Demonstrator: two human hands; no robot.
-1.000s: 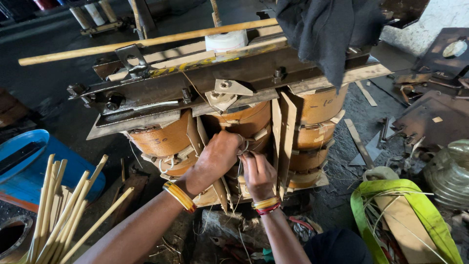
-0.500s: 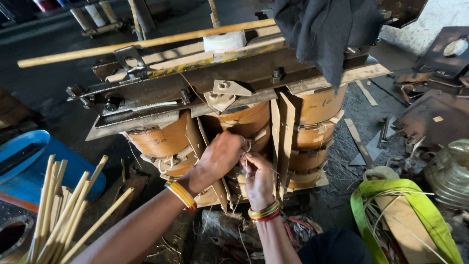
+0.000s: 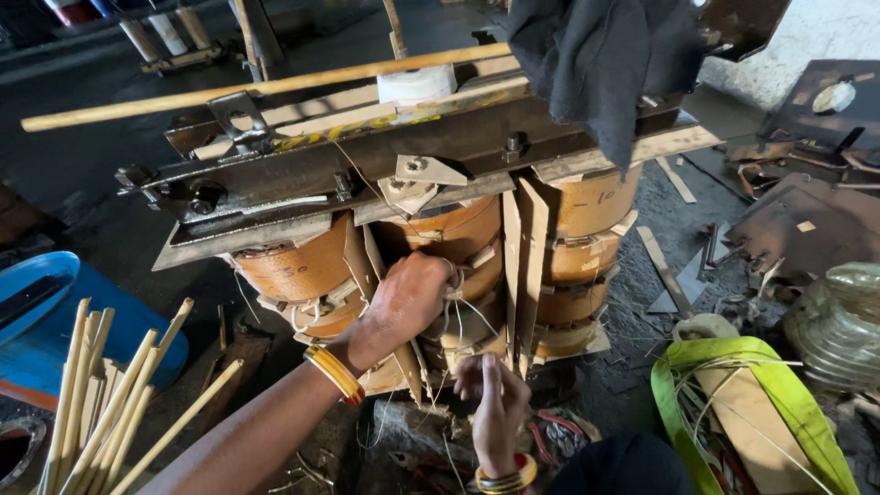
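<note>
1. Head view looks down on a transformer core (image 3: pixel 431 266) with three orange-brown paper-wrapped coils standing side by side under a dark steel clamp frame (image 3: pixel 367 165).
2. Left hand (image 3: pixel 408 298) is pressed against the middle coil (image 3: pixel 458 247), its grip curled shut around a bunch of thin white cord (image 3: pixel 456 291) at the coil's face; an orange bangle sits on that wrist.
3. Right hand (image 3: pixel 497 408) is lower, just below the left, fingers upright and drawn together; strands of the cord run down toward it, but I cannot tell whether its grip pinches them.
4. Tall cardboard strips (image 3: pixel 522 266) stand between the middle and right coils.
5. A dark cloth (image 3: pixel 605 64) hangs over the frame's right end, and a long wooden stick (image 3: pixel 266 87) lies across the top beside a white tape roll (image 3: pixel 417 84).
6. Bamboo sticks (image 3: pixel 101 394) lean at lower left near a blue tub (image 3: pixel 55 321); a yellow-green sling (image 3: pixel 733 367) lies on the floor at right.
</note>
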